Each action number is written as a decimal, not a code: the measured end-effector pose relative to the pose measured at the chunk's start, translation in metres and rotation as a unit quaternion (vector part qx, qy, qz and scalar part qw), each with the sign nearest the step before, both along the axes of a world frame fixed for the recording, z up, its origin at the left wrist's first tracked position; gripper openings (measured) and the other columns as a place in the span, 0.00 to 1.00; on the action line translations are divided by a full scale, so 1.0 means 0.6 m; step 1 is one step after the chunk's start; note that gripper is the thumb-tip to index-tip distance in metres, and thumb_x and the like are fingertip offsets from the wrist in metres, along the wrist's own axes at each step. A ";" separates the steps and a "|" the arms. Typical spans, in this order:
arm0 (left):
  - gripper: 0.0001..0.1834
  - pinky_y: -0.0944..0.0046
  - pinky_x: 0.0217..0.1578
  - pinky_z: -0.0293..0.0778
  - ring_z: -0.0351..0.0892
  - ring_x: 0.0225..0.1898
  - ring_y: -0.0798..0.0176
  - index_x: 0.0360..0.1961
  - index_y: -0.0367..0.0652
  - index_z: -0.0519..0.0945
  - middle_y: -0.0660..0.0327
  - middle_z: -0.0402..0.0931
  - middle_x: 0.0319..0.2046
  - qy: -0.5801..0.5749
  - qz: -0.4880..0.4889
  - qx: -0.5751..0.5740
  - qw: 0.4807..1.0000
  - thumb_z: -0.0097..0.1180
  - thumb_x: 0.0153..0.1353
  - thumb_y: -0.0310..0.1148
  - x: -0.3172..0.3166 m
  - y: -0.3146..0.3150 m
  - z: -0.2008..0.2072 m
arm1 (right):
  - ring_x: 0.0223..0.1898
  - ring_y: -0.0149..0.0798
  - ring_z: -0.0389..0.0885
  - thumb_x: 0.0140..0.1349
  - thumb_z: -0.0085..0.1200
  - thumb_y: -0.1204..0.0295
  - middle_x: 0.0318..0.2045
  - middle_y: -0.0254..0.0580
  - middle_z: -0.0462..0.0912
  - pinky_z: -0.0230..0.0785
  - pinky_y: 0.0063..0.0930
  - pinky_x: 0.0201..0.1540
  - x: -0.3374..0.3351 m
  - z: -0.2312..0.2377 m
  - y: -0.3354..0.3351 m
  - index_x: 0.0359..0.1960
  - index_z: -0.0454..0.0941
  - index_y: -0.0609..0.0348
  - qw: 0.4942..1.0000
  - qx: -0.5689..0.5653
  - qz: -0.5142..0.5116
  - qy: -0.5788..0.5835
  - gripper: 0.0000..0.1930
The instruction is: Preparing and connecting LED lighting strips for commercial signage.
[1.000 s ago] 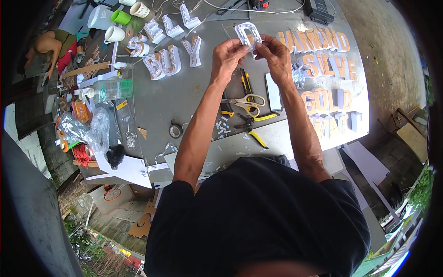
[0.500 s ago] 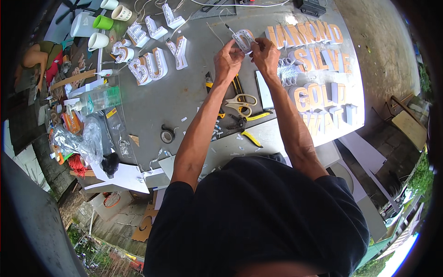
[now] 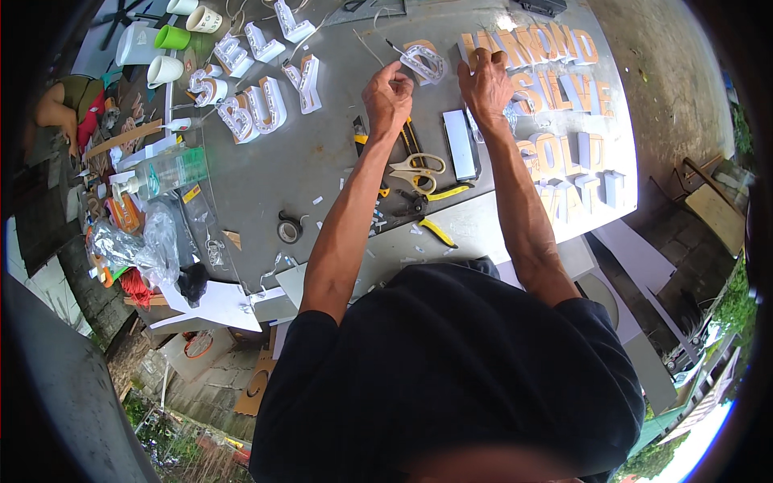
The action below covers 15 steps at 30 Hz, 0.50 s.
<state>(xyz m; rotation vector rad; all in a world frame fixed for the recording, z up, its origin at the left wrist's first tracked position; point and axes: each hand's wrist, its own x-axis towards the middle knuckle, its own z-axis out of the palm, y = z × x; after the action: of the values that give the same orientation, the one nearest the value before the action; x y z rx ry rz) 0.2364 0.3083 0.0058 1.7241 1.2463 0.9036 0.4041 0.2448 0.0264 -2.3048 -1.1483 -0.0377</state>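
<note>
A: Entry one: the change.

B: Loop letter (image 3: pixel 433 68), one, white-sided, lying on the grey table (image 3: pixel 266 181). Half a second ago it is pinched up between both hands; now it is down, and the hands stand apart on either side of it.

A: Meaning for the work?

B: By judgement, the two-handed handling of this piece is broken off — it now rests on its own support, and the right hand's business has shifted to the letters on that side.

A: Entry two: left hand (image 3: pixel 388 101).

B: Just left of the loop letter. Fingers loosely curled, thumb side toward the piece, nothing seen between them; grip taken as released. Whether a fingertip still brushes the rim, cannot tell.

A: Entry three: right hand (image 3: pixel 485 90).

B: Right of the loop letter, off it. Fingers bent over the left end of the top row (image 3: pixel 535 46). Contact there is hidden by the fingers; whether they grasp a letter or merely lie over it, cannot tell.

A: Surroundings?

B: Wire (image 3: pixel 390 43), dark-tipped, beside the loop letter. White letters (image 3: pixel 268 109), small modules showing, in a group at left. Second row (image 3: pixel 555 95), brown-faced, below the top row. Between the forearms — scissors (image 3: pixel 417 179), knife (image 3: pixel 413 141), yellow-handled pliers (image 3: pixel 439 233). Tape (image 3: pixel 289 230), one roll, left of the left forearm.
</note>
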 end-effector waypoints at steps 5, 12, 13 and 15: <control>0.12 0.63 0.37 0.80 0.84 0.29 0.64 0.43 0.36 0.83 0.56 0.84 0.28 0.019 0.105 0.010 0.994 0.62 0.56 0.24 -0.071 -0.011 -0.026 | 0.32 0.61 0.84 0.56 0.61 0.60 0.43 0.57 0.76 0.77 0.53 0.33 0.013 -0.012 0.011 0.40 0.78 0.63 0.999 -0.026 0.011 -0.025 0.18; 0.10 0.70 0.32 0.76 0.79 0.31 0.72 0.45 0.36 0.83 0.62 0.83 0.33 -0.061 0.122 -0.053 0.989 0.61 0.63 0.24 -0.171 0.008 -0.037 | 0.37 0.57 0.84 0.57 0.61 0.57 0.42 0.53 0.78 0.78 0.51 0.37 -0.001 -0.004 0.025 0.43 0.81 0.60 0.999 0.027 0.017 -0.041 0.20; 0.10 0.70 0.32 0.76 0.79 0.31 0.72 0.45 0.36 0.83 0.62 0.83 0.33 -0.058 0.126 -0.058 0.989 0.61 0.63 0.24 -0.171 -0.005 -0.033 | 0.37 0.57 0.84 0.57 0.61 0.57 0.42 0.53 0.78 0.78 0.51 0.37 -0.001 -0.008 0.022 0.43 0.81 0.60 0.999 0.022 0.021 -0.038 0.20; 0.11 0.72 0.34 0.76 0.79 0.31 0.73 0.46 0.37 0.84 0.63 0.84 0.33 -0.005 0.098 -0.022 0.995 0.62 0.63 0.25 -0.172 -0.036 -0.021 | 0.42 0.54 0.83 0.55 0.64 0.54 0.44 0.50 0.79 0.77 0.49 0.38 -0.004 -0.014 0.021 0.49 0.80 0.57 0.976 0.108 0.169 -0.085 0.25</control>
<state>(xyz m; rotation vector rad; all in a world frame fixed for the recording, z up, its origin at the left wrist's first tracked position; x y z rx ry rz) 0.1332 0.2865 -0.0070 1.5813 1.4374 0.9894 0.4015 0.2571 0.0181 -1.9218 -1.5296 -0.2247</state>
